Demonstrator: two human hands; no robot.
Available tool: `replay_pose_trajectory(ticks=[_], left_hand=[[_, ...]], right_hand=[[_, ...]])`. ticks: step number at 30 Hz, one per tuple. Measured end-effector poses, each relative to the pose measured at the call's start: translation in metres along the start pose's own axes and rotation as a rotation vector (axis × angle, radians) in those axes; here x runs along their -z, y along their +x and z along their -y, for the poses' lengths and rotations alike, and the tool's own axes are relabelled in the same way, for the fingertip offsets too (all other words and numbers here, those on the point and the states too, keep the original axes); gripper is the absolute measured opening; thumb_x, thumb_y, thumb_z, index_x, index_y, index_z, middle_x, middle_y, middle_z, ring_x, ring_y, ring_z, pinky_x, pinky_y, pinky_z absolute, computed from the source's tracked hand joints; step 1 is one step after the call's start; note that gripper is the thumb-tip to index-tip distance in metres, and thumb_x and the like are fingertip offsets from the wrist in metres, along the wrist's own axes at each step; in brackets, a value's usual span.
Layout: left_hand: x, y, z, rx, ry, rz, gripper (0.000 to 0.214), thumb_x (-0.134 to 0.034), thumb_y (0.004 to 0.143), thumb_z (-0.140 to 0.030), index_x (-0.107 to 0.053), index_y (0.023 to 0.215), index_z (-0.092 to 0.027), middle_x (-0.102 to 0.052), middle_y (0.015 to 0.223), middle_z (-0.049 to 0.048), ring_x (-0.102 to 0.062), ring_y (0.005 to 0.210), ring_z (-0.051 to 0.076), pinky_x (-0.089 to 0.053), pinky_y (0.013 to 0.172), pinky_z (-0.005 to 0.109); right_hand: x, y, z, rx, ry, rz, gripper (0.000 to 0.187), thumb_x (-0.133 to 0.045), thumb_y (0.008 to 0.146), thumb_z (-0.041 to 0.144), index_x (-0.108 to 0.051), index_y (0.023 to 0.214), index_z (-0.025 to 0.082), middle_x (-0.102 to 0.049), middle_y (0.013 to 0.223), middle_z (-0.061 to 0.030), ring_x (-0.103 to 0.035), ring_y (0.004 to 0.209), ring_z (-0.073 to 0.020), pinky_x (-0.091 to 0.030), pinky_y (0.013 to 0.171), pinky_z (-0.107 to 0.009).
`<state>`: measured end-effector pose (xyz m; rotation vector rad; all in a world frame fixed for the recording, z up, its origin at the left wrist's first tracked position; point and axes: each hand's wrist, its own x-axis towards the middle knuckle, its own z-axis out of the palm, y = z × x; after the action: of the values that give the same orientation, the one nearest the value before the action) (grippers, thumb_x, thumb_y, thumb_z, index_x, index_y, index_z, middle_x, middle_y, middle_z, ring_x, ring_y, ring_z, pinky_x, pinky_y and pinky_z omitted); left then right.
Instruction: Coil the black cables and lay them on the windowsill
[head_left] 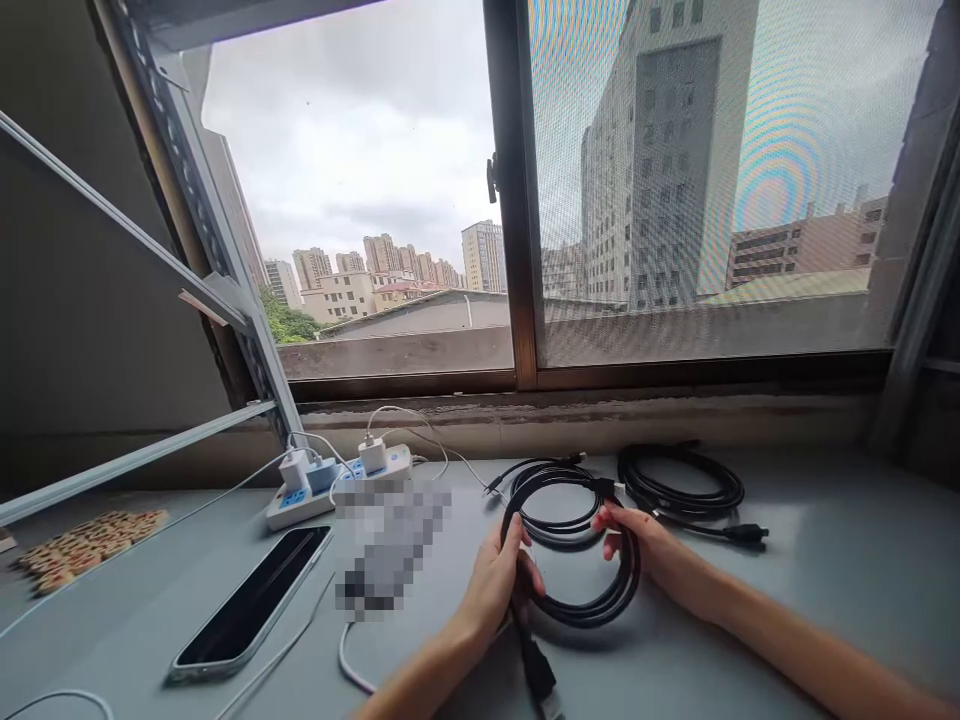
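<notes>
A coiled black cable [589,612] is held up between both hands, its loops standing upright just over the grey table. My left hand [499,572] grips the left side of the coil, thumb in front. One end with a black plug [537,672] hangs below that hand, its metal tip near the bottom edge. My right hand [646,537] closes around the right side of the loops, near another black connector [602,487] at the top of the coil. Directly behind lies a second coiled black cable [570,544]. A third black coil [731,490] rests to the right, its plug [746,535] pointing right.
A phone [255,600] lies at the left. Behind it, a white power strip [281,514] carries several chargers with white cords. A pixelated patch [397,550] hides something on the table [840,590]. A metal shelf frame [225,240] stands at the left before the window [525,200].
</notes>
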<state>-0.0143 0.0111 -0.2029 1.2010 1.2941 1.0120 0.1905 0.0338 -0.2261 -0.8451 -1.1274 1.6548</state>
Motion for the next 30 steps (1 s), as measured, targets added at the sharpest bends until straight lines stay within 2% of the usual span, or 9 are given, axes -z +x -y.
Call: replay_pose_trajectory(ticks=[5,9,11,14,17,20,23,26,30], left_hand=[[0.003,0.001,0.001,-0.042,0.033,-0.019,0.056,-0.041,0.071,-0.076,-0.043,0.077,-0.020,-0.036,0.035,-0.0094,-0.023,0.028,0.006,-0.018,0.033,0.017],[0.004,0.006,0.005,-0.040,0.061,-0.006,0.054,-0.044,0.071,-0.074,-0.046,0.075,-0.019,-0.031,0.033,-0.0096,-0.019,0.030,0.006,-0.015,0.036,0.018],[0.005,0.009,0.007,-0.031,0.061,-0.006,0.054,-0.044,0.071,-0.073,-0.046,0.075,-0.020,-0.029,0.032,-0.0100,-0.020,0.030,0.006,-0.015,0.036,0.018],[0.006,0.011,0.006,-0.039,0.044,-0.006,0.053,-0.047,0.070,-0.072,-0.047,0.073,-0.019,-0.027,0.032,-0.0102,-0.020,0.030,0.006,-0.016,0.036,0.018],[0.008,0.010,0.002,-0.015,0.029,0.000,0.052,-0.050,0.070,-0.069,-0.051,0.076,-0.018,-0.025,0.033,-0.0109,-0.019,0.029,0.005,-0.014,0.035,0.019],[0.012,0.009,-0.001,0.034,0.017,0.026,0.053,-0.053,0.069,-0.068,-0.055,0.086,-0.017,-0.025,0.036,-0.0113,-0.019,0.029,0.006,-0.013,0.033,0.019],[0.014,0.009,-0.007,0.036,-0.019,0.043,0.055,-0.057,0.067,-0.066,-0.055,0.092,-0.017,-0.032,0.039,-0.0106,-0.022,0.029,0.006,-0.016,0.032,0.018],[0.016,0.007,-0.015,-0.016,-0.085,0.060,0.052,-0.061,0.066,-0.061,-0.054,0.091,-0.016,-0.046,0.047,-0.0066,-0.027,0.033,0.005,-0.021,0.035,0.018],[0.015,0.000,-0.021,-0.044,-0.181,0.226,0.050,-0.059,0.073,-0.057,-0.057,0.098,-0.013,-0.059,0.065,0.0020,-0.049,0.053,0.009,-0.037,0.050,0.018]], right_hand=[[-0.005,0.002,-0.005,0.099,-0.257,-0.064,0.052,-0.069,0.069,0.052,-0.061,0.107,0.017,-0.062,0.066,-0.0003,-0.059,0.063,-0.0143,-0.037,0.054,-0.023],[-0.008,0.002,-0.007,0.161,-0.314,-0.158,0.070,-0.065,0.069,0.057,-0.048,0.125,0.019,-0.067,0.086,-0.0029,-0.059,0.051,-0.0107,-0.038,0.051,-0.024],[-0.009,0.001,-0.008,0.190,-0.341,-0.140,0.067,-0.061,0.072,0.058,-0.047,0.125,0.020,-0.066,0.092,-0.0037,-0.059,0.047,-0.0099,-0.042,0.052,-0.025],[-0.011,-0.001,-0.010,0.181,-0.423,-0.123,0.062,-0.056,0.075,0.059,-0.049,0.124,0.021,-0.066,0.086,-0.0022,-0.058,0.043,-0.0113,-0.044,0.046,-0.026],[-0.010,-0.002,-0.013,0.181,-0.550,-0.142,0.062,-0.053,0.077,0.058,-0.050,0.126,0.020,-0.064,0.068,0.0004,-0.056,0.041,-0.0128,-0.040,0.036,-0.023],[-0.007,0.000,-0.015,0.198,-0.652,-0.127,0.063,-0.056,0.076,0.056,-0.052,0.126,0.018,-0.059,0.055,0.0027,-0.047,0.035,-0.0100,-0.034,0.030,-0.020],[-0.003,0.003,-0.015,0.153,-0.583,-0.121,0.068,-0.058,0.074,0.057,-0.049,0.129,0.019,-0.058,0.057,0.0045,-0.037,0.029,-0.0055,-0.027,0.025,-0.019],[0.000,0.006,-0.013,0.134,-0.427,-0.156,0.075,-0.062,0.069,0.057,-0.047,0.130,0.017,-0.056,0.059,0.0060,-0.037,0.026,-0.0039,-0.024,0.023,-0.017],[0.005,0.010,-0.014,0.156,-0.225,-0.254,0.078,-0.068,0.064,0.056,-0.046,0.129,0.018,-0.053,0.061,0.0078,-0.037,0.026,-0.0030,-0.027,0.023,-0.017]])
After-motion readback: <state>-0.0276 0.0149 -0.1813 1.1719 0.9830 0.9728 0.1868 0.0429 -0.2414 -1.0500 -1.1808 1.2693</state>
